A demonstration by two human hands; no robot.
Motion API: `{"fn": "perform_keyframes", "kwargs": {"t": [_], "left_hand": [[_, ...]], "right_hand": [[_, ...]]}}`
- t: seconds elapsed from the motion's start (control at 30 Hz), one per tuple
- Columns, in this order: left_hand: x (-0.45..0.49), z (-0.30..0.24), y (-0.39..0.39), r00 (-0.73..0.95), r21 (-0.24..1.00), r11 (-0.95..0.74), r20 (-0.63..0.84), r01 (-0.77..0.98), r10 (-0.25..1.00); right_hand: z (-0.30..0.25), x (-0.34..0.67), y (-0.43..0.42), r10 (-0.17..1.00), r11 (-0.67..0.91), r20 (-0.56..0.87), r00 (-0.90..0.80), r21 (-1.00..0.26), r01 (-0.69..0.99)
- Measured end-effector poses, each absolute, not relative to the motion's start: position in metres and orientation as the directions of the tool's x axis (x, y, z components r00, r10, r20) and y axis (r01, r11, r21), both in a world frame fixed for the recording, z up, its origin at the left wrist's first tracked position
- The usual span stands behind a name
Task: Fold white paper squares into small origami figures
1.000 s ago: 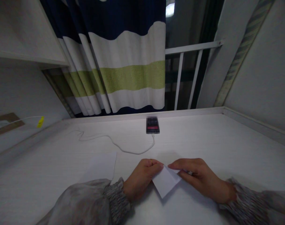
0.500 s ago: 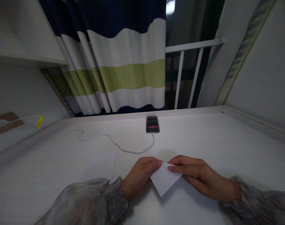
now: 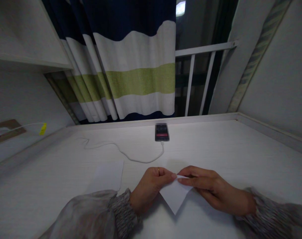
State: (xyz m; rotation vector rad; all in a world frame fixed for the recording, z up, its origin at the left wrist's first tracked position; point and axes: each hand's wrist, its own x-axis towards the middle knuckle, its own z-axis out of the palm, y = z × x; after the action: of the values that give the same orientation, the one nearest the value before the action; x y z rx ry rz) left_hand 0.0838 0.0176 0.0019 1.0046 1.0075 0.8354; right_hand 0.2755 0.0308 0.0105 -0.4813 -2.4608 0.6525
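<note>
A folded piece of white paper (image 3: 176,196) is held between both hands above the white tabletop, one corner pointing down toward me. My left hand (image 3: 153,186) pinches its upper left edge, the thumb lying on top near the upper corner. A ring circles one finger of that hand. My right hand (image 3: 212,187) grips the upper right side, with fingertips pressed on the paper close to the left thumb. The fingers behind the sheet are partly hidden.
A white paper sheet (image 3: 107,176) lies left of my hands. Farther back, a dark pixelated device (image 3: 162,132) is joined to a white cable (image 3: 141,162) running left. A striped curtain (image 3: 141,79) and a white railing (image 3: 205,49) stand behind the table (image 3: 240,149).
My left thumb has slid right, closer to the right fingertips. The paper's lower corner has shifted slightly right and toward me, and the crease line near the top is now covered.
</note>
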Motion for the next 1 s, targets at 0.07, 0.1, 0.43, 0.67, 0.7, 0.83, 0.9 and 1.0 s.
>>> {"fn": "perform_keyframes", "kwargs": {"t": [0.07,0.1,0.43,0.67,0.7,0.83,0.9,1.0], "left_hand": [[0.084,0.002,0.018,0.295,0.939,0.327,-0.284,-0.109,0.912],[0.083,0.001,0.019,0.28,0.942,0.317,-0.278,-0.108,0.919],[0.085,-0.007,0.02,0.234,0.973,0.23,-0.223,-0.001,0.946],[0.089,-0.006,0.02,0.226,0.975,0.223,-0.222,0.023,0.948],[0.089,-0.006,0.02,0.23,0.974,0.225,-0.223,0.017,0.947],[0.088,-0.009,0.022,0.257,0.977,0.214,-0.204,-0.009,0.945],[0.088,-0.01,0.022,0.265,0.976,0.216,-0.201,-0.029,0.943],[0.088,-0.009,0.022,0.266,0.971,0.235,-0.214,-0.049,0.94]], "right_hand": [[0.011,0.276,0.031,0.468,0.806,0.389,-0.794,-0.557,0.202],[0.011,0.276,0.031,0.481,0.789,0.376,-0.792,-0.579,0.205],[0.005,0.268,0.036,0.805,0.222,-0.024,-0.593,-0.914,0.338],[0.001,0.263,0.036,0.784,0.045,-0.134,-0.607,-0.961,0.272],[0.001,0.263,0.036,0.797,0.032,-0.143,-0.587,-0.96,0.277],[0.002,0.263,0.035,0.833,-0.022,-0.159,-0.529,-0.966,0.256],[0.001,0.263,0.035,0.843,-0.039,-0.162,-0.514,-0.97,0.24],[-0.001,0.262,0.035,0.852,-0.045,-0.159,-0.499,-0.971,0.234]]}}
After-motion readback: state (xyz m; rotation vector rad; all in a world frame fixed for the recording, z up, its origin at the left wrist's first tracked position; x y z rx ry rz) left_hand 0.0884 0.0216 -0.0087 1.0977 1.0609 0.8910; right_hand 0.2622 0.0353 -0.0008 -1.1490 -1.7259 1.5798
